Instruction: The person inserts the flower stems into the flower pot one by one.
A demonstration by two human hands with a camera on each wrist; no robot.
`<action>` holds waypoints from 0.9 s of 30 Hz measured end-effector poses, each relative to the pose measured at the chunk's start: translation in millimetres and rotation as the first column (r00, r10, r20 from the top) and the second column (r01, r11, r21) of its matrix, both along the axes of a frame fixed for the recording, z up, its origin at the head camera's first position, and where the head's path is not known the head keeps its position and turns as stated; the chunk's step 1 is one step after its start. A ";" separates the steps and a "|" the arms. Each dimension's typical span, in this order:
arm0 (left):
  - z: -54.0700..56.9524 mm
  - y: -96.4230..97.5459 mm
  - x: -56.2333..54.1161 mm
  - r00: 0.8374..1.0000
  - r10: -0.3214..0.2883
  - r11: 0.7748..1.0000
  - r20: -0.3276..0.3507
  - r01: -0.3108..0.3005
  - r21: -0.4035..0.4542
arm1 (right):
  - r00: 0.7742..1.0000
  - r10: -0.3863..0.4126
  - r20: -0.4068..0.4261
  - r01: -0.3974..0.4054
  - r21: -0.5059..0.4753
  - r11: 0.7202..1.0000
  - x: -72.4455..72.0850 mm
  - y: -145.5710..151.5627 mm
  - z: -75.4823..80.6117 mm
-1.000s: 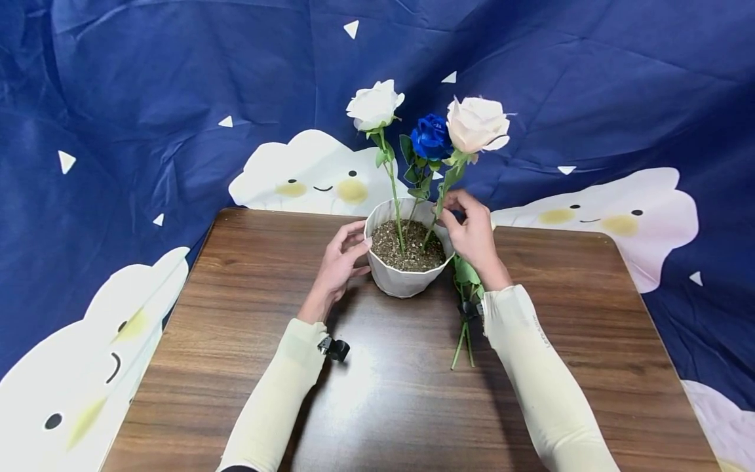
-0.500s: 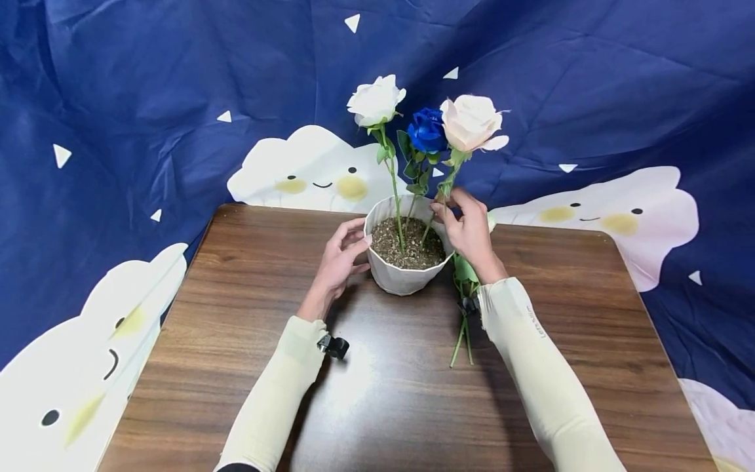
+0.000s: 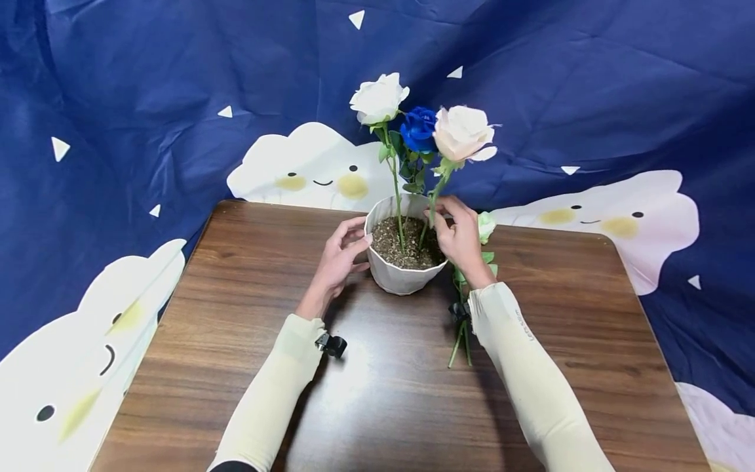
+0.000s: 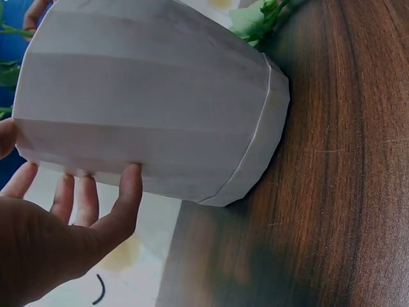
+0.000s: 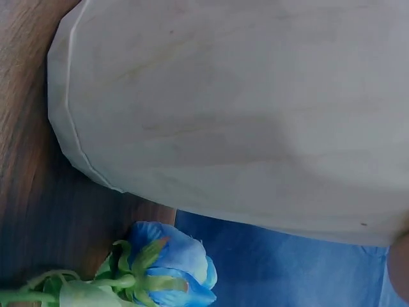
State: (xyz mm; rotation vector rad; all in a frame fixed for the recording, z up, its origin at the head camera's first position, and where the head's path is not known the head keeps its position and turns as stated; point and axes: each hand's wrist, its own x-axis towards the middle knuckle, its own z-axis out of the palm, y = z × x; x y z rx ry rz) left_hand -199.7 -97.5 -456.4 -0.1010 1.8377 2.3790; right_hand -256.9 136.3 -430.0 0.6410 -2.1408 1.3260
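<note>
A white faceted flower pot filled with brown soil stands on the table. My left hand rests on its left side, fingers spread, fingertips touching the wall and thumb right at the rim. On the pot's right, my right hand pinches the stem of a pale pink rose, whose lower end meets the soil. A white rose stands upright at the left of the pot, and a blue rose behind the pink one. Only a fingertip of the right hand shows in the right wrist view.
Cut flower stems lie on the wooden table right of the pot, partly under the right wrist. A pale bloom shows beyond that hand. A blue rose lies beside the pot. Behind hangs a blue cloth with clouds.
The right hand has moved left and slightly down with the pink rose, whose bloom now stands closer to the other two. The left hand has stayed on the pot.
</note>
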 end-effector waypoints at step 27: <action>0.6 2.8 1.5 1.000 0.010 1.000 0.001 -0.010 0.006 | 0.995 -0.005 0.100 0.004 0.014 1.000 13.6 7.0 13.5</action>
